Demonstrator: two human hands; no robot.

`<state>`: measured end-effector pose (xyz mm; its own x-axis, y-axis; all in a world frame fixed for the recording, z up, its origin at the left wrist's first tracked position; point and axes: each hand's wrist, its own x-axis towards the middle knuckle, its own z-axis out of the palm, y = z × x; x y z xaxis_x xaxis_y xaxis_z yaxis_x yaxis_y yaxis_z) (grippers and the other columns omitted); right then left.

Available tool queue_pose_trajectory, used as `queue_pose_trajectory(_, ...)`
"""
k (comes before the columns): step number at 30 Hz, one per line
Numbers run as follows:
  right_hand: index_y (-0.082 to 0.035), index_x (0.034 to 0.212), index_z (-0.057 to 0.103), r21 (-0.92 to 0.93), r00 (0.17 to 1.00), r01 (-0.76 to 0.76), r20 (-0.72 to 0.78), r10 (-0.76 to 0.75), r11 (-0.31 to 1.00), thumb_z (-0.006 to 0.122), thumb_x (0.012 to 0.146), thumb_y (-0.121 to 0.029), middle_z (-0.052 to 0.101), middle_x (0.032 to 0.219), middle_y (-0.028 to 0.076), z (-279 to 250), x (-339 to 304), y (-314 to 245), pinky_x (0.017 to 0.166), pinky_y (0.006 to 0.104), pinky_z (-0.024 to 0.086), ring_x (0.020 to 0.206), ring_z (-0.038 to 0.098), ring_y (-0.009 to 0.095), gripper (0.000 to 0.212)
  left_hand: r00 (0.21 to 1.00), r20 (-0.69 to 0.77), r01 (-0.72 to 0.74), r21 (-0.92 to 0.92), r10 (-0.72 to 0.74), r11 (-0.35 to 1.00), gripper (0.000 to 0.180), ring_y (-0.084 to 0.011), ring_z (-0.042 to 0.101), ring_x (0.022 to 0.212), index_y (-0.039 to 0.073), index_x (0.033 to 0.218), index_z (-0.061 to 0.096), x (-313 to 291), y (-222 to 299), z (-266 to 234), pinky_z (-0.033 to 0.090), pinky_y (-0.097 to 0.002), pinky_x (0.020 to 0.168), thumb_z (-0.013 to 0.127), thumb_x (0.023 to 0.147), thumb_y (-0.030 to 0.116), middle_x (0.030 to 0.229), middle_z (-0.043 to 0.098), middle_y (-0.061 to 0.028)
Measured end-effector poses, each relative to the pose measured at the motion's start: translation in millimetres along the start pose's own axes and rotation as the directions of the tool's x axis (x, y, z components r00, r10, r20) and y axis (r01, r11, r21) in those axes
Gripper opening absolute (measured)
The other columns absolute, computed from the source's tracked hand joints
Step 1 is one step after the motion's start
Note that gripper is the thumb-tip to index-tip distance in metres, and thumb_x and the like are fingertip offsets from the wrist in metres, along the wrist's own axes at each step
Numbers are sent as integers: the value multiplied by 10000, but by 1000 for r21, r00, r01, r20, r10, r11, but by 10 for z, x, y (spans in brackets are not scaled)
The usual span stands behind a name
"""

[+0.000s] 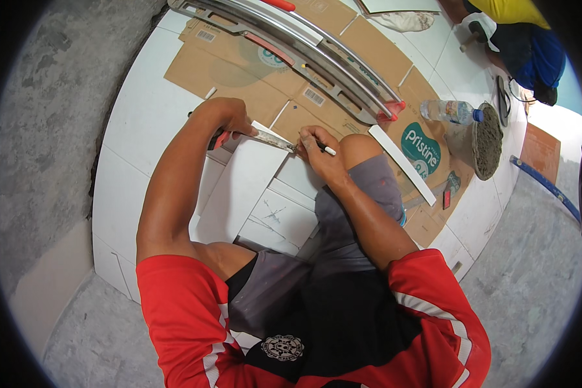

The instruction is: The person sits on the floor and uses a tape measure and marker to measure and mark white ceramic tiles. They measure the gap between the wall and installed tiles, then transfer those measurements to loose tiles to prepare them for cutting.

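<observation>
A white tile (236, 184) lies in front of me over other white tile pieces, between my bent legs. My left hand (234, 118) is closed on what looks like a red-and-black tape measure (220, 139), mostly hidden by the fingers. Its dirty, pale metal blade (275, 139) runs along the tile's far edge toward my right hand. My right hand (319, 143) is closed around a black marker (323, 147) with a white end, beside the blade's far end. The marker's tip is hidden by the fingers.
Beyond my hands a long manual tile cutter (304, 61) rests on flattened cardboard (239, 77). To the right are a narrow white tile strip (404, 165), a water bottle (450, 111), a mound of wet mortar (488, 142) and a blue level (546, 187). Another person (530, 58) is at the top right.
</observation>
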<state>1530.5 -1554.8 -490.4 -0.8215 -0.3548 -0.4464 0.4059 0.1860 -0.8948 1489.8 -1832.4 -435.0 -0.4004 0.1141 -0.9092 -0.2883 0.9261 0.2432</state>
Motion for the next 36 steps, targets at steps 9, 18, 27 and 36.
queue_pose_trajectory(9, -17, 1097, 684, -66, 999, 46, 22, -45, 997, 634, 1011, -225, 693, 865, 54, 24, 35, 152, 785, 287, 507, 835, 628, 115, 231, 995, -65, 84, 49, -80, 995, 493, -252, 690, 671, 58, 740, 753, 133, -58, 49, 531, -412, 648, 738, 859, 536, 700, 714, -88)
queue_pose_trajectory(18, -25, 1128, 679, -55, 999, 43, 30, -41, 998, 640, 1012, -237, 700, 916, 71, 5, 63, 243, 816, 289, 506, 885, 633, 127, 245, 981, -166, 131, 152, -106, 980, 579, -220, 707, 678, 66, 665, 734, -48, 129, -45, 532, -390, 661, 708, 872, 606, 650, 706, -56)
queue_pose_trajectory(27, -5, 1190, 635, -133, 994, 101, 45, -95, 986, 642, 1016, -200, 707, 976, 72, 18, -9, 25, 838, 270, 506, 928, 635, 117, 261, 978, -189, 122, 170, -89, 978, 556, -215, 702, 671, 71, 675, 736, -51, 127, -64, 525, -383, 662, 724, 872, 591, 640, 697, -55)
queue_pose_trajectory(36, -17, 1109, 605, -151, 995, 98, 37, -93, 984, 673, 996, -162, 706, 958, 74, 46, -35, -38, 783, 274, 519, 900, 646, 113, 195, 984, -167, 91, 148, -66, 985, 536, -231, 701, 672, 65, 685, 737, 2, 97, -30, 523, -391, 654, 761, 832, 580, 663, 706, -59)
